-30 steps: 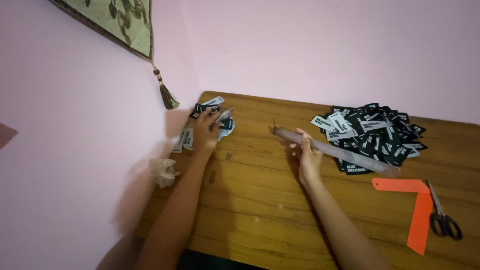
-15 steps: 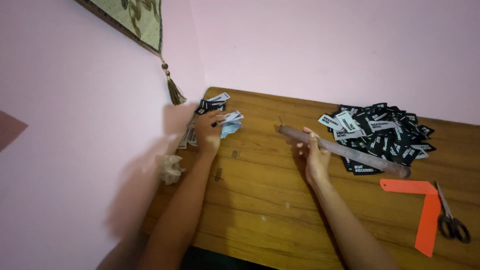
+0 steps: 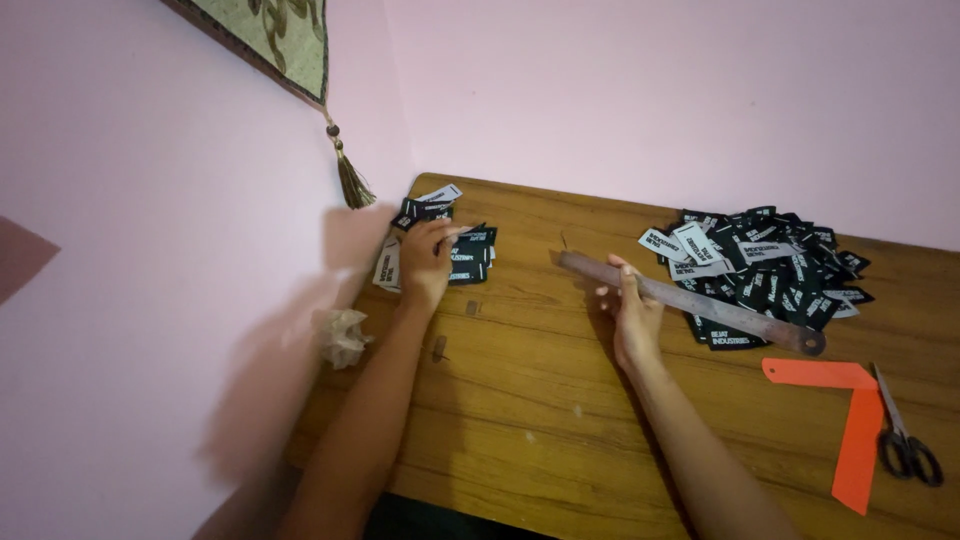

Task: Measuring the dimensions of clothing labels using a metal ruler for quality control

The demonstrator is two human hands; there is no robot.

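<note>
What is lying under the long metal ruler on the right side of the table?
Under the metal ruler, the near edge of the big pile of black labels and bare table show. The right hand holds its left part. Labels directly beneath are hidden.

Black-and-white labels — small stack (image 3: 455, 250) far left, large heap (image 3: 765, 270) far right

Both forearms bare, no sleeves, rings or watch on either hand (image 3: 428, 262)

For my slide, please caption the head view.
Left hand on small label stack; right hand holds ruler.
</note>
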